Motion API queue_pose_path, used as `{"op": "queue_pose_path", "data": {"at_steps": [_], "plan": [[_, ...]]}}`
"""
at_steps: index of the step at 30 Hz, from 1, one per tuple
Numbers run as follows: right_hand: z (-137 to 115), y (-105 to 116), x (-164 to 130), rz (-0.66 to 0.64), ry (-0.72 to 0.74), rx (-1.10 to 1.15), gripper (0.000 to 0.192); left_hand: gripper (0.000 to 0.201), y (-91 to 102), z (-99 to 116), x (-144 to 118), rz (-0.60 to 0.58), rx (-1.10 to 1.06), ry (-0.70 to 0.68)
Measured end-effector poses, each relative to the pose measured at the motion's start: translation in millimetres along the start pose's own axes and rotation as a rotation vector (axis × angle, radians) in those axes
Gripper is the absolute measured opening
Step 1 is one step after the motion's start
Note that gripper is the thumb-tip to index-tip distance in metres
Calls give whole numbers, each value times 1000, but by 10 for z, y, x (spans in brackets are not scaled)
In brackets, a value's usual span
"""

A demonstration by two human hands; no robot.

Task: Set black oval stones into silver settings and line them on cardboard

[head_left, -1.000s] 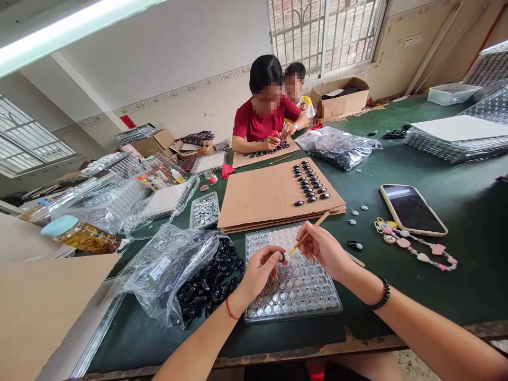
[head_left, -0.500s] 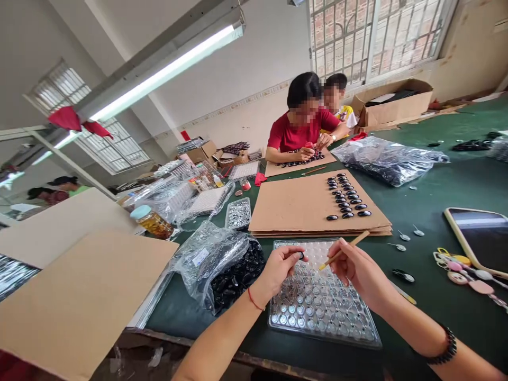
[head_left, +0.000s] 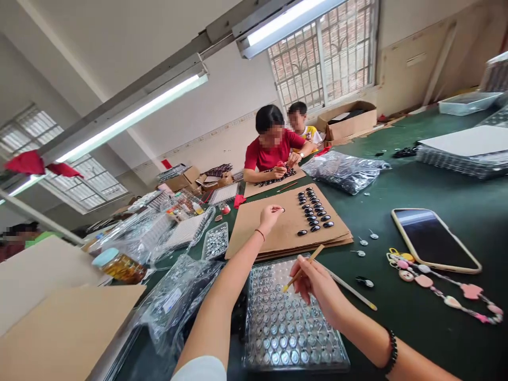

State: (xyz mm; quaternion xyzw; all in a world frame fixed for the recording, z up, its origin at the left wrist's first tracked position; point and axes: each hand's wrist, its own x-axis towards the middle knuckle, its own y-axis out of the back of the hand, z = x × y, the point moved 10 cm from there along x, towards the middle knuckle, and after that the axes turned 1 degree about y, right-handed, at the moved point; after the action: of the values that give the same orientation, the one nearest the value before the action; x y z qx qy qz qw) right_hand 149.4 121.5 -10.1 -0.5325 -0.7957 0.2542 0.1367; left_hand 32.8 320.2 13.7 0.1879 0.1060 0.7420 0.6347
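Note:
My left hand [head_left: 270,218] reaches out over the stacked cardboard sheets [head_left: 262,233], its fingertips pinched on a small black oval piece [head_left: 283,210], mostly hidden. To its right, rows of glossy black oval pieces [head_left: 315,212] lie on the top sheet. My right hand [head_left: 311,276] grips a flat wooden stick [head_left: 318,253] with a yellowish tip pointing down to the left. Below that hand lies a clear plastic tray [head_left: 296,365] with many round cups holding small discs. A bag [head_left: 172,301] of clear plastic is partly covered by my left forearm.
Across the table a co-worker in red [head_left: 273,153] handles black pieces, with another person [head_left: 299,124] behind. A phone [head_left: 434,238], a beaded strap [head_left: 436,291] and a second stick [head_left: 353,291] lie at right. A tub of small shiny parts [head_left: 215,241] and a jar [head_left: 119,265] are at left.
My left hand has moved forward from above the tray to over the cardboard, carrying the small black piece. My right hand keeps the stick near the tray. The view has swung right.

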Motion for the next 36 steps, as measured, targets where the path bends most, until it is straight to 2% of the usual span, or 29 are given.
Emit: {"op": "queue_pose_path", "data": {"at_steps": [3,5,7,10,14,19,23,27,31,33,36], "plan": [[11,3,42,6,0,15,47,11,-337,3,267,-69,76,-29],[34,0,60,6,-12,29,47,11,-534,-21,315,-124,112,-38],[49,-4,70,8,-24,44,47,12,-668,-54,270,-176,141,-47],[55,-25,74,0,-39,68,47,14,-725,-89,106,-223,188,-69],[73,-35,65,-2,-50,59,46,17,-697,-81,-112,-244,258,-87],[93,-38,50,-5,-43,36,45,15,-668,-26,-266,-246,274,-68],[96,-32,16,5,-34,11,44,11,-626,-43,-366,-216,212,-8],[97,21,0,30,-26,0,42,11,-565,-110,-421,-168,57,102],[1,102,20,54,25,0,42,6,-358,-168,-587,-141,-201,248],[-60,154,25,79,50,0,41,7,-216,-191,-797,-167,-336,313],[-115,227,29,110,64,-10,40,24,35,-215,-1219,-217,-494,361]]}}
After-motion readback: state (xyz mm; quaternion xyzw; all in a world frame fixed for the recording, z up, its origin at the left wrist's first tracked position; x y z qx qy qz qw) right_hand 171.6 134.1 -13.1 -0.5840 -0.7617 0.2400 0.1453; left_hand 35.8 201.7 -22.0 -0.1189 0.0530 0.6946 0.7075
